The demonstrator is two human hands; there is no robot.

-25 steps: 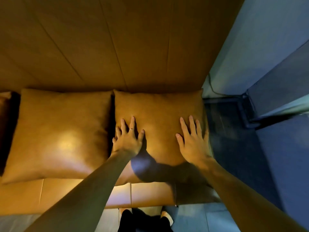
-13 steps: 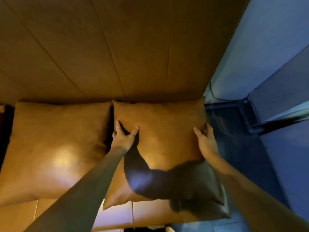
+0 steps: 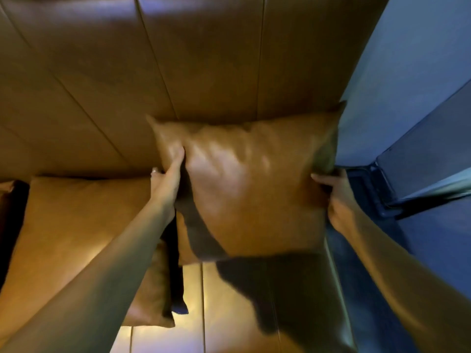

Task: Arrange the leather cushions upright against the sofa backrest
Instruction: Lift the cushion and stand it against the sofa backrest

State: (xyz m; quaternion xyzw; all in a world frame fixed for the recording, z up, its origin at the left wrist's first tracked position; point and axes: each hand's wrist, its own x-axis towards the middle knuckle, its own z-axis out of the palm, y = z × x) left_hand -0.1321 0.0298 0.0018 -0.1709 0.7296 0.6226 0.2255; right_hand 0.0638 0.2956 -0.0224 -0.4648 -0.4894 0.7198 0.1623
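A tan leather cushion is lifted off the sofa seat at the right end, tilted with its top edge near the backrest. My left hand grips its left edge, thumb pressed into the front. My right hand holds its right edge, fingers partly hidden behind it. A second tan cushion leans at the left, under my left forearm.
A third cushion's edge shows at the far left. A blue wall and dark blue floor lie to the right of the sofa, with a dark baseboard frame near my right hand.
Both hands went from resting flat on the right cushion to gripping its sides. The cushion has risen off the seat, leaving a shadow below it.
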